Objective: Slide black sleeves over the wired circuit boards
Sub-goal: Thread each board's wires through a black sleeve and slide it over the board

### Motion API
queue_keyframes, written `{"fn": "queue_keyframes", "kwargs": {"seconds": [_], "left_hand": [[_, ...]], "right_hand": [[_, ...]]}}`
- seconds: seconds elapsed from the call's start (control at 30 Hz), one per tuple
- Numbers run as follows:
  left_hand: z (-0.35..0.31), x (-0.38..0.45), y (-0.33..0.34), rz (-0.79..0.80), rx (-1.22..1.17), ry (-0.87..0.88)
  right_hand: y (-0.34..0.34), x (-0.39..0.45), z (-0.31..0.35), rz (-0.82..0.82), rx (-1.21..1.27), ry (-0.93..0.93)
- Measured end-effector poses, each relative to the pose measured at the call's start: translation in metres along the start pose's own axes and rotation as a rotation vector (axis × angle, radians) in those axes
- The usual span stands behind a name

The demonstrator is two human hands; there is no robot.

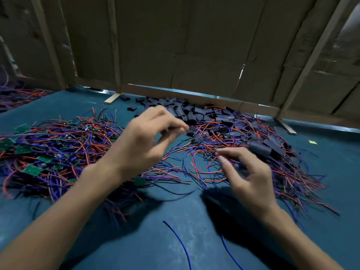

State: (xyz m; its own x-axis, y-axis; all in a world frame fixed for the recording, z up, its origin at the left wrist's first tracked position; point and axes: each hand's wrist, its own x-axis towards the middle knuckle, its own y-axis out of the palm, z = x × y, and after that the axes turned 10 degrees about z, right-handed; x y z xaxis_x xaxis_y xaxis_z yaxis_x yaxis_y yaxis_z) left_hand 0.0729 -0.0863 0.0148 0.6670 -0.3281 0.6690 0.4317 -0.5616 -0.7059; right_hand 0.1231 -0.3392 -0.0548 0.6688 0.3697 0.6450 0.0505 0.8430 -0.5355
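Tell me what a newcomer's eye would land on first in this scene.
First, the tangle of red and blue wires sprawled across the blue table, with bare green circuit boards massed at the left. Behind it, near the cardboard wall, lies a heap of black sleeves. In front, the left hand and right hand hover over the wires, fingers curled; whether either holds anything is blurred.

Bench (175,221) covered in a dark teal sheet, smooth with a dull sheen. Loose sleeves (187,112) look like matt black tubing, soft and flattened; wires (204,152) carry smooth plastic insulation in red, blue and purple; circuit boards (32,169) show a green, slightly glossy lacquered face. Back wall (194,45) is brown corrugated cardboard, matt and creased, framed by bare pale wooden battens (115,45), with a bright metal strip (175,90) along its foot.
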Motion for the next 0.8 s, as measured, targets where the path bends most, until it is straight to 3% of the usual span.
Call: {"fn": "queue_keyframes", "kwargs": {"seconds": [0.13, 0.27, 0.43, 0.53, 0.63, 0.8], "left_hand": [[-0.015, 0.032, -0.027, -0.039, -0.120, -0.046], [-0.021, 0.066, -0.044, 0.058, -0.086, -0.065], [-0.026, 0.082, -0.037, 0.203, -0.080, -0.037], [-0.025, 0.080, -0.030, 0.222, -0.070, -0.042], [-0.021, 0.076, -0.029, 0.185, -0.126, -0.063], [-0.022, 0.079, -0.040, 0.067, -0.161, -0.029]], "right_hand": [[0.004, 0.001, 0.013, 0.064, 0.196, 0.026], [0.004, 0.002, 0.020, 0.130, 0.396, 0.119], [0.011, 0.001, 0.021, 0.384, 0.610, 0.209], [0.019, -0.003, 0.016, 0.484, 0.560, 0.283], [0.025, -0.007, 0.010, 0.469, 0.388, 0.319], [0.020, -0.005, 0.014, 0.409, 0.103, 0.176]]}}
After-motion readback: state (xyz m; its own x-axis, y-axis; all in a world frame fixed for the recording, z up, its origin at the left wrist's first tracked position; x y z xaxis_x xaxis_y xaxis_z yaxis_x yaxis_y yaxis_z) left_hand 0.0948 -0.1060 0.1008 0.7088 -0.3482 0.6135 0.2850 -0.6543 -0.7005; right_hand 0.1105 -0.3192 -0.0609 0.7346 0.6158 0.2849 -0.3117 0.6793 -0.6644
